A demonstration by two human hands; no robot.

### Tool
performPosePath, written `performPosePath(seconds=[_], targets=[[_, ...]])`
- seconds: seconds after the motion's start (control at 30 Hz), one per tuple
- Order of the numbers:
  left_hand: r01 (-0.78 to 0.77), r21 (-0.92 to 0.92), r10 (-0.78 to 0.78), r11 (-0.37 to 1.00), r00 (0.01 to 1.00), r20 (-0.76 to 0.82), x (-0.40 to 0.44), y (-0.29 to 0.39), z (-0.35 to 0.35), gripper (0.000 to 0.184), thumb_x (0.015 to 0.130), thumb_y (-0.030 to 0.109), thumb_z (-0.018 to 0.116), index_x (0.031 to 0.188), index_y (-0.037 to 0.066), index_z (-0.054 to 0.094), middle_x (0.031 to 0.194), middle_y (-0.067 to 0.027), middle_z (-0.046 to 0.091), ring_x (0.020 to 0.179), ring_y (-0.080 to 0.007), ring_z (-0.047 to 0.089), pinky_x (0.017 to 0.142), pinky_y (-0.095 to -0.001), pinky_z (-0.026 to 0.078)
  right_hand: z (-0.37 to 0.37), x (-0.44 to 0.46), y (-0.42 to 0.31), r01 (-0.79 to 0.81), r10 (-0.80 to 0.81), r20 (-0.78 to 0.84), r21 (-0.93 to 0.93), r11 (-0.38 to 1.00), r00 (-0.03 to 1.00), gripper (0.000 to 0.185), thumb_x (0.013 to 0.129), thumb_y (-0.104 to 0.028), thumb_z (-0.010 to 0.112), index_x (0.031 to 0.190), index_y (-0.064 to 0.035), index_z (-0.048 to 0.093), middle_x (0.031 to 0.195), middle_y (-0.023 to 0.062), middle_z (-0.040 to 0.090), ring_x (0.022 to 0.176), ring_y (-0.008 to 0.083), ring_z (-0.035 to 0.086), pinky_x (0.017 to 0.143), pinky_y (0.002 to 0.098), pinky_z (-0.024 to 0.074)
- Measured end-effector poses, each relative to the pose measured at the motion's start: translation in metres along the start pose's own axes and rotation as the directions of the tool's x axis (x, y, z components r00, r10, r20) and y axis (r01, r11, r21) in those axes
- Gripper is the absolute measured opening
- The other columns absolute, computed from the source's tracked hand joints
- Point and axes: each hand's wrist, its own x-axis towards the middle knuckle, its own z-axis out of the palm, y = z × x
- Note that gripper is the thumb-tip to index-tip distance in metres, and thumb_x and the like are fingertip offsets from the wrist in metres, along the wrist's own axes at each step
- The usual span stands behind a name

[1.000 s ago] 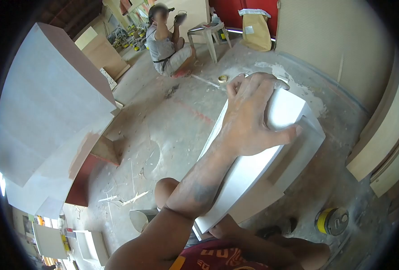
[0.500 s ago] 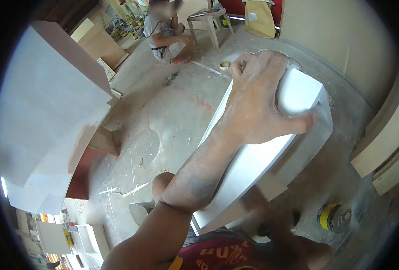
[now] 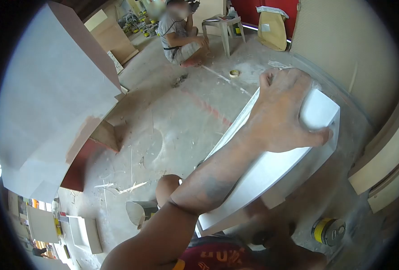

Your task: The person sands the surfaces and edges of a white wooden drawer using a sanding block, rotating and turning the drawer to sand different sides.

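A long white box-like piece [image 3: 271,173] stands slanted in front of me, its upper end to the right. My left hand [image 3: 289,108] lies over that upper end, fingers wrapped round the far edge and thumb bent over the near side. Its fingertips are partly hidden. My right forearm [image 3: 278,231] is a dark blur below the piece's right side; the right hand is blurred and partly covered by the piece, so its fingers cannot be made out.
A large pale panelled structure [image 3: 64,99] rises at left. A person [image 3: 177,38] squats near a stool [image 3: 222,24]. A tape roll [image 3: 234,73], a black-and-yellow can [image 3: 329,231] and a cut container [image 3: 138,212] are on the floor. Curved wooden pieces [image 3: 379,166] stand at right.
My left hand and the white piece's upper end appear farther right as the view shifts. My right hand has left the piece's lower end. The squatting person has lowered an arm.
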Motion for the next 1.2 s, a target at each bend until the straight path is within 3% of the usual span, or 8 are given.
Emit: performPosePath(seconds=[0.23, 0.33, 0.47, 0.6, 0.67, 0.8, 0.87, 1.2], targets=[[-0.025, 0.006, 0.025, 1.000, 0.999, 0.022, 0.000, 0.016, 0.010, 0.079, 0.063, 0.048, 0.079, 0.117, -0.006, 0.059, 0.114, -0.0197, 0.056, 0.119, -0.0355, 0.051, 0.113, -0.0522, 0.024, 0.048, -0.007, 0.054, -0.004, 0.008, 0.069, -0.059, 0.998, 0.998, 0.059, 0.106, -0.041, 0.048, 0.158, -0.0155, 0.035, 0.152, 0.0184, 0.038, 0.142, 0.0385, 0.032, 0.119, 0.0515, 0.0255], [-0.060, 0.028, 0.060, 0.998, 0.998, 0.002, -0.002, 0.020, 0.011, 0.080, 0.063, 0.048, 0.079, 0.118, -0.006, 0.059, 0.114, -0.0196, 0.056, 0.119, -0.0351, 0.051, 0.113, -0.0521, 0.024, 0.073, -0.038, 0.168, 0.076, -0.143, -0.124, -0.435, 0.897, 0.982, 0.057, 0.107, -0.039, 0.047, 0.158, -0.0149, 0.036, 0.143, 0.0169, 0.045, 0.135, 0.0364, 0.040, 0.113, 0.0540, 0.0309], [-0.067, -0.016, 0.068, 0.998, 0.997, 0.041, 0.008, 0.022, 0.013, 0.080, 0.062, 0.049, 0.079, 0.117, -0.006, 0.058, 0.112, -0.0195, 0.055, 0.118, -0.0350, 0.051, 0.112, -0.0519, 0.025, 0.042, -0.013, 0.080, -0.245, 0.248, 0.119, -0.034, 0.969, 0.962, 0.042, 0.095, -0.026, 0.060, 0.133, -0.0077, 0.057, 0.125, 0.0189, 0.059, 0.119, 0.0399, 0.055, 0.102, 0.0553, 0.0421], [-0.071, -0.002, 0.071, 0.997, 0.996, 0.059, 0.012, 0.028, 0.022, 0.079, 0.062, 0.048, 0.079, 0.116, -0.007, 0.058, 0.111, -0.0194, 0.054, 0.116, -0.0354, 0.051, 0.111, -0.0513, 0.025, -0.017, 0.018, -0.038, 0.116, -0.129, -0.051, -0.199, 0.973, 0.990, 0.031, 0.087, -0.017, 0.069, 0.115, -0.0052, 0.069, 0.112, 0.0190, 0.067, 0.107, 0.0415, 0.064, 0.094, 0.0541, 0.0498], [-0.108, 0.025, 0.106, 0.994, 0.992, 0.075, 0.010, 0.035, 0.014, 0.079, 0.062, 0.048, 0.079, 0.115, -0.007, 0.058, 0.110, -0.0195, 0.054, 0.116, -0.0360, 0.051, 0.111, -0.0511, 0.025, -0.020, 0.012, -0.025, 0.121, -0.099, -0.151, 0.144, 0.982, 0.984, 0.028, 0.088, -0.020, 0.068, 0.113, -0.0059, 0.070, 0.111, 0.0185, 0.068, 0.107, 0.0405, 0.064, 0.095, 0.0531, 0.0498], [-0.113, 0.034, 0.110, 0.993, 0.991, 0.074, 0.009, 0.036, 0.016, 0.079, 0.062, 0.048, 0.080, 0.115, -0.007, 0.059, 0.112, -0.0205, 0.054, 0.117, -0.0371, 0.050, 0.112, -0.0507, 0.025, -0.010, -0.006, 0.014, 0.125, -0.133, -0.076, -0.096, 0.987, 0.988, 0.029, 0.088, -0.021, 0.067, 0.114, -0.0072, 0.070, 0.111, 0.0191, 0.068, 0.108, 0.0419, 0.063, 0.095, 0.0520, 0.0502], [-0.147, 0.070, 0.149, 0.987, 0.989, -0.017, 0.005, 0.037, 0.022, 0.080, 0.062, 0.048, 0.080, 0.116, -0.007, 0.059, 0.114, -0.0214, 0.055, 0.118, -0.0377, 0.050, 0.112, -0.0512, 0.025, -0.016, -0.005, 0.027, -0.111, 0.157, 0.210, -0.213, 0.971, 0.965, 0.035, 0.097, -0.024, 0.061, 0.127, -0.0076, 0.067, 0.120, 0.0153, 0.069, 0.111, 0.0369, 0.065, 0.099, 0.0470, 0.0511], [-0.105, 0.147, 0.096, 0.984, 0.993, 0.066, 0.012, 0.002, 0.026, 0.085, 0.062, 0.060, 0.084, 0.116, -0.003, 0.064, 0.110, -0.0215, 0.065, 0.109, -0.0369, 0.061, 0.096, -0.0509, 0.044, 0.033, -0.081, 0.288, -0.151, 0.187, 0.012, -0.537, 0.830, 0.982, 0.051, 0.109, -0.029, 0.043, 0.152, -0.0012, 0.043, 0.158, 0.0179, 0.043, 0.146, 0.0321, 0.040, 0.120, 0.0422, 0.0342]])
